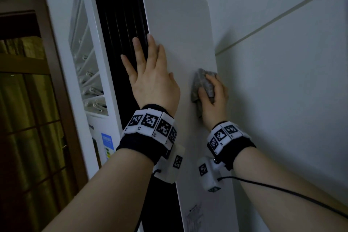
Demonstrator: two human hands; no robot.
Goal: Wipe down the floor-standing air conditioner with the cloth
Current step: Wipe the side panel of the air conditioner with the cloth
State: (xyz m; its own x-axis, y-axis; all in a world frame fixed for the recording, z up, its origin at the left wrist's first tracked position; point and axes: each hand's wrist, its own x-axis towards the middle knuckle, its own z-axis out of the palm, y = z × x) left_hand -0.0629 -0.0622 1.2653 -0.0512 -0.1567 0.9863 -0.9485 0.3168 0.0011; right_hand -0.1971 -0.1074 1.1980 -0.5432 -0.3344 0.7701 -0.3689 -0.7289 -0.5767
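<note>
White plastic forms the side panel of the unit, which is seen upright and close against a pale wall. A black grille runs down the unit beside that panel, and a louvred vent is set in the face further left. A blue sticker is fixed low on that face. A printed label is fixed low on the side panel, its text too small to be read.

The cloth, grey and bunched, is held against the side panel near the panel's right edge, just beside the wall. It is grasped by the right hand: thumb and fingers are curled round it, and folds of it are seen above and below the thumb.

The left hand is laid flat on the unit, released, with nothing held. Its fingers are straight and spread. The outer ones lie over the grille, the others on the white panel. The two hands are near each other but apart.

A left band of black-and-white square markers is worn on the left wrist, and a right band of the same kind on the right wrist. A white block is hung under each. A black cable is led from the right block along the forearm.

A brown door with glass panes is noted at the left edge. The lighting is dim.
</note>
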